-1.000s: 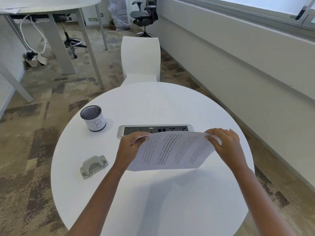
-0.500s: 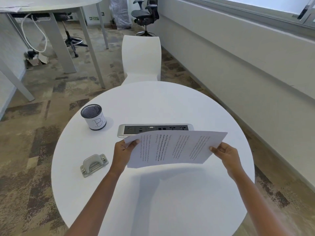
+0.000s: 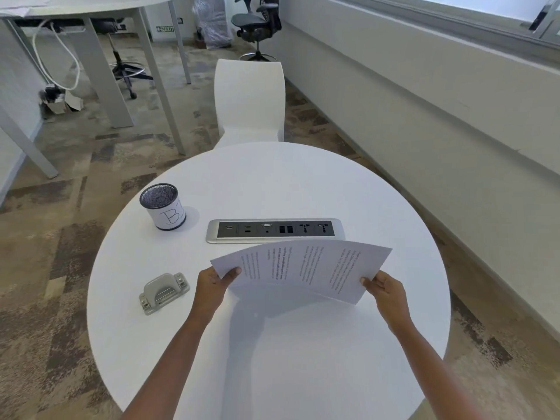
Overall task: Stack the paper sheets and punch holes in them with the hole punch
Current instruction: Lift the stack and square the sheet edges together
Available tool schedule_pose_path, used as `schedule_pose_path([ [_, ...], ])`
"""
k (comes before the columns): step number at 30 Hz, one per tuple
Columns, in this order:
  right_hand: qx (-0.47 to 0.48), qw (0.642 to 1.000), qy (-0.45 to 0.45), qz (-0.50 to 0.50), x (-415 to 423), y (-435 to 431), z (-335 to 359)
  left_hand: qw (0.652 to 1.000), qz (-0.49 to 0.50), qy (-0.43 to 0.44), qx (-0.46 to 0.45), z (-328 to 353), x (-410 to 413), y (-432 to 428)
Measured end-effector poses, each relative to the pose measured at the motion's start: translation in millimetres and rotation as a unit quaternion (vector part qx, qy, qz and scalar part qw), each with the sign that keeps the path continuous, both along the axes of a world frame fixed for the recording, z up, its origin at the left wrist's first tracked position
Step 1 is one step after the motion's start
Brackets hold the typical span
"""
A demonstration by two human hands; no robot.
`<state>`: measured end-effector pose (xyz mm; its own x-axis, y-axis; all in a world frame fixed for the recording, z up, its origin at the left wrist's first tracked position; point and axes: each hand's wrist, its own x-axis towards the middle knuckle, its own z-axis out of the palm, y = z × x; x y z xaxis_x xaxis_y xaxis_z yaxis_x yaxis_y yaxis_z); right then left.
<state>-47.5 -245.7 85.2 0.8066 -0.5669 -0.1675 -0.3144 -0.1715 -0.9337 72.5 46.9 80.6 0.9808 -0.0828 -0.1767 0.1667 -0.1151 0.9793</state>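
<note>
Bowing upward, paper sheets [image 3: 303, 268] sit pinched between left hand [image 3: 213, 283] and right hand [image 3: 386, 294] fingers.

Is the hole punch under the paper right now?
No, the hole punch sits alone on the table, beside the left hand, apart from the paper.

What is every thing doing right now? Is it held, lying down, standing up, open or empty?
Paper sheets: held up above the table, bowed, printed side up.
Left hand: gripping the left corner of the sheets.
Right hand: gripping the right edge of the sheets.
Hole punch: lying on the table, untouched.
Cup: standing upright, looks empty.
Socket strip: nothing plugged in.
</note>
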Motion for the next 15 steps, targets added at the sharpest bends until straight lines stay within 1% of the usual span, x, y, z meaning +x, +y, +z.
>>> schedule_pose_path([
  [4,-0.039,0.999,-0.035,-0.016,5,-6,11,0.997,0.016,-0.049,-0.05,19,9,-1],
  [5,-0.061,0.997,-0.046,-0.02,8,-9,17,0.996,0.02,-0.075,-0.043,24,13,0],
  [8,-0.135,0.988,-0.078,-0.019,17,-15,44,0.979,0.017,-0.19,0.068,44,20,1],
  [10,-0.183,0.979,-0.093,-0.01,22,-17,64,0.956,-0.033,-0.266,0.123,58,21,0],
  [11,-0.204,0.974,-0.099,-0.004,24,-17,73,0.944,-0.072,-0.287,0.148,65,21,-2],
  [14,-0.25,0.96,-0.123,0.02,30,-15,95,0.91,-0.192,-0.29,0.226,77,17,-13],
  [15,-0.261,0.956,-0.132,0.03,32,-13,102,0.904,-0.218,-0.285,0.231,80,15,-18],
])
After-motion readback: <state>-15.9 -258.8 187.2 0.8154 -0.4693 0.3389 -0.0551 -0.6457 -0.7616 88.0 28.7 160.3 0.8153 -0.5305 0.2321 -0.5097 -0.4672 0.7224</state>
